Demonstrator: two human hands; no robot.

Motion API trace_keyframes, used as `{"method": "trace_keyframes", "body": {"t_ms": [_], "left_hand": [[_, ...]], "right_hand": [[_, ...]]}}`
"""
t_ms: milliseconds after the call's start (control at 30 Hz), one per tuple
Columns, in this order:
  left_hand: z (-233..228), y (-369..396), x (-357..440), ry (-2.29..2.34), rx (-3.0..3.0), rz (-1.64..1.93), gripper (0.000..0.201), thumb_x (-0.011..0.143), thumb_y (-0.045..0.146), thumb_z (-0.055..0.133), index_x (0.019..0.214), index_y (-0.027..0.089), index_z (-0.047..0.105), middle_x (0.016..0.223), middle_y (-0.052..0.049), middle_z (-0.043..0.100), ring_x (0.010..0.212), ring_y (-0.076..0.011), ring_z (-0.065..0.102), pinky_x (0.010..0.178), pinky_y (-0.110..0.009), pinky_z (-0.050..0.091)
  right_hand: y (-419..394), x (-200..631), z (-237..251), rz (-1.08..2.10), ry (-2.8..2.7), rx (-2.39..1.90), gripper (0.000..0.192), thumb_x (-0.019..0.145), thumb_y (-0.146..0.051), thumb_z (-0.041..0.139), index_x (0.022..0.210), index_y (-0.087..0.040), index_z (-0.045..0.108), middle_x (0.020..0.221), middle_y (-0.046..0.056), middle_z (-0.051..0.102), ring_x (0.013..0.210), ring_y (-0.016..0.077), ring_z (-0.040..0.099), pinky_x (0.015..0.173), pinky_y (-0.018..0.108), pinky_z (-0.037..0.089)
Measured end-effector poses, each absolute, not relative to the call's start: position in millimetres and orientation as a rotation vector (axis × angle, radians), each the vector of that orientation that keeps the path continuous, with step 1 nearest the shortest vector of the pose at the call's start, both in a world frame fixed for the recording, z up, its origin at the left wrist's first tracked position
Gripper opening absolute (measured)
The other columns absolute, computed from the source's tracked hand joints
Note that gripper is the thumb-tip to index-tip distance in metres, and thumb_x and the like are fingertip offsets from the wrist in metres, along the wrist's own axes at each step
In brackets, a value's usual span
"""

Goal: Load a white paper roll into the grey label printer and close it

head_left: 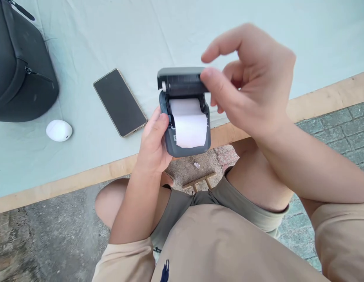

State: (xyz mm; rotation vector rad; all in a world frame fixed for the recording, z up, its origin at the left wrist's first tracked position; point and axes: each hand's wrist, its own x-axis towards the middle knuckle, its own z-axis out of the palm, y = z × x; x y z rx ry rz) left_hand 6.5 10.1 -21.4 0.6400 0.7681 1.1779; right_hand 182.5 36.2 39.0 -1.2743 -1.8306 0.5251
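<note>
A small dark portable label printer (187, 150) is held over the table's near edge by my left hand (154, 143), whose thumb presses its left side. Its hinged lid (182, 72) stands raised. Inside lies white paper (190, 125), with a torn end hanging over the front of the body. At the lid's right corner, the thumb of my right hand (252, 78) touches the edge. The index finger of that hand is apart from the lid, and the other fingers are loosely curled. The rest of the paper is hidden inside the printer.
A smartphone (120, 102) with a dark screen lies left of the printer on the pale cloth (90, 39). Farther left are a white rounded case (58, 130) and a black zipped bag (20, 66). The wooden table edge (111, 169) runs above my knees.
</note>
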Motion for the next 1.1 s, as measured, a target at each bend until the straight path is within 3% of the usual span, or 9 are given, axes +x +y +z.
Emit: {"method": "trace_keyframes", "body": {"t_ms": [67,167,300,500,700,833,900,1000,1100], "left_hand": [[-24.2,10.1,5.4,0.785,0.662,1.175,0.028,0.096,0.038,0.055,0.112,0.02,0.069,0.11,-0.002,0.076,0.139,-0.0248,0.051,0.118,-0.035,0.045],[-28.2,11.5,4.0,0.756,0.684,1.185,0.032,0.094,0.043,0.056,0.112,0.02,0.069,0.115,-0.003,0.075,0.14,-0.0254,0.05,0.118,-0.034,0.046],[-29.3,13.2,3.6,0.768,0.758,1.175,0.03,0.092,0.046,0.059,0.108,0.022,0.07,0.117,-0.004,0.074,0.141,-0.0264,0.048,0.117,-0.035,0.048],[-27.0,11.6,4.6,0.809,0.799,1.132,0.031,0.089,0.047,0.064,0.11,0.024,0.068,0.12,-0.004,0.072,0.145,-0.0278,0.044,0.115,-0.038,0.05],[-28.3,12.5,4.9,0.81,0.749,1.173,0.032,0.089,0.047,0.064,0.112,0.024,0.066,0.118,-0.004,0.072,0.141,-0.0276,0.049,0.114,-0.037,0.05],[-30.5,13.9,3.9,0.78,0.682,1.215,0.031,0.093,0.048,0.057,0.11,0.024,0.068,0.113,-0.003,0.074,0.134,-0.0257,0.056,0.109,-0.036,0.053],[-31.2,14.6,3.4,0.77,0.678,1.211,0.033,0.094,0.05,0.053,0.109,0.025,0.069,0.113,-0.003,0.074,0.127,-0.026,0.062,0.104,-0.037,0.057],[-32.3,15.3,2.9,0.802,0.701,1.216,0.035,0.094,0.051,0.052,0.108,0.025,0.069,0.114,-0.004,0.074,0.113,-0.0253,0.069,0.093,-0.035,0.061],[-32.8,15.4,2.9,0.793,0.705,1.21,0.036,0.094,0.052,0.051,0.109,0.025,0.069,0.114,-0.004,0.073,0.109,-0.0236,0.07,0.09,-0.034,0.061]], "right_hand": [[39.5,180.8,41.8,0.575,-1.707,-1.223,0.011,0.094,-0.03,0.052,0.096,-0.021,0.057,0.109,-0.002,0.063,0.065,0.0051,0.063,0.049,0.025,0.04],[43.7,179.8,42.3,0.554,-1.751,-1.219,0.005,0.091,-0.027,0.054,0.088,-0.022,0.055,0.101,-0.002,0.063,0.082,0.0102,0.069,0.049,0.024,0.039],[47.2,175.2,40.4,0.375,-2.298,-1.445,0.008,0.085,-0.027,0.054,0.087,-0.026,0.061,0.083,-0.001,0.068,0.073,0.0179,0.063,0.06,0.033,0.044],[51.0,169.0,39.6,0.277,-2.641,-1.636,0.024,0.08,-0.036,0.056,0.102,-0.032,0.065,0.076,0.007,0.063,0.07,0.0268,0.059,0.06,0.039,0.042],[46.8,192.6,46.6,0.888,-2.081,-1.322,0.037,0.071,-0.033,0.068,0.108,-0.027,0.065,0.087,0.0,0.069,0.057,0.0116,0.048,0.056,0.031,0.037],[55.2,209.5,37.9,1.246,-1.271,-1.27,0.023,0.069,-0.029,0.061,0.091,-0.022,0.062,0.066,-0.001,0.053,0.046,0.0088,0.038,0.041,0.027,0.022],[60.7,211.6,28.3,1.306,-1.175,-1.28,0.019,0.07,-0.034,0.057,0.085,-0.023,0.055,0.067,0.0,0.05,0.047,0.01,0.041,0.039,0.028,0.025],[62.1,209.1,14.5,1.283,-1.153,-1.259,0.035,0.071,-0.048,0.068,0.089,-0.025,0.05,0.079,0.0,0.056,0.054,0.0102,0.048,0.042,0.026,0.038],[55.5,205.6,8.2,1.235,-1.29,-1.296,0.043,0.072,-0.049,0.075,0.098,-0.026,0.049,0.087,-0.001,0.059,0.063,0.01,0.057,0.052,0.024,0.05]]}}
